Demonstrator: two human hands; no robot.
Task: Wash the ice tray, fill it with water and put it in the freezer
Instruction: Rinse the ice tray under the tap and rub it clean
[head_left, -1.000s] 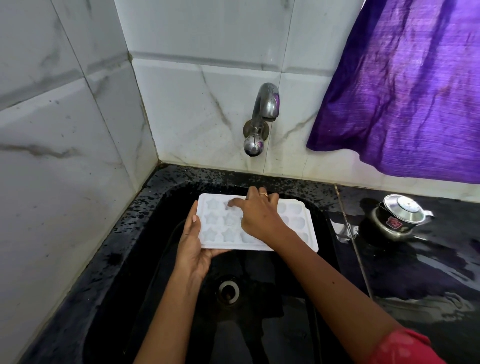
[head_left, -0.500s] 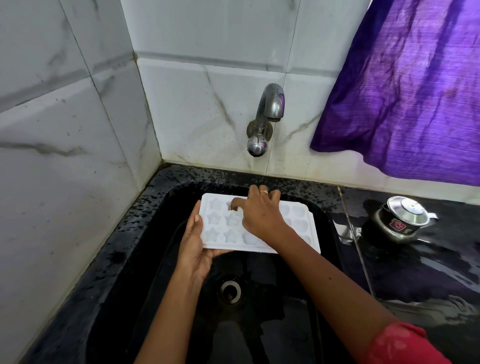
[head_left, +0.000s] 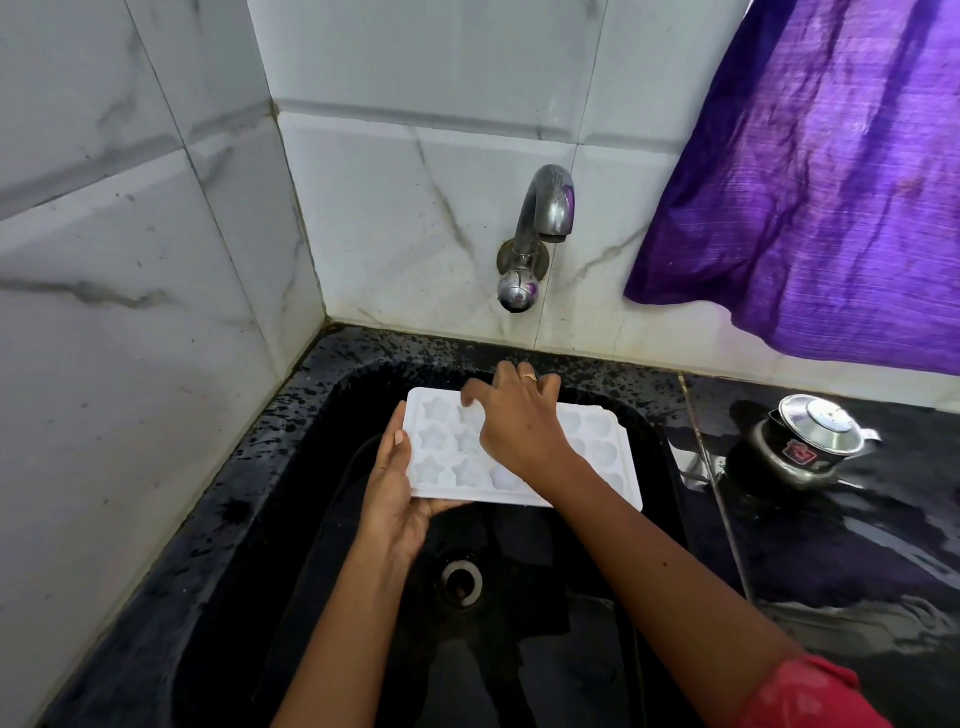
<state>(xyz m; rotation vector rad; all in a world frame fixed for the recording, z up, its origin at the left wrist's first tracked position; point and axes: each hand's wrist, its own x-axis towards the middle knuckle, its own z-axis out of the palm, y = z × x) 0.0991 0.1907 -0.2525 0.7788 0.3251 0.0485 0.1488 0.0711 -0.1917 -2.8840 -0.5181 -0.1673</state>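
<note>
White ice tray (head_left: 597, 452) with star and heart cells, over the black sink (head_left: 311, 395), below the tap (head_left: 540, 228)
Left hand (head_left: 400, 499) grips its near left corner; right hand (head_left: 519, 421), fingers bent, lies on its far edge, grip unclear; all placed much as a second ago; the pot's (head_left: 810, 441) red label is unreadable

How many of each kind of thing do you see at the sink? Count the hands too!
Tray: 1
Tap: 1
Pot: 1
Cloth: 1
Sink: 1
Hands: 2, left hand and right hand
Total: 7
</note>
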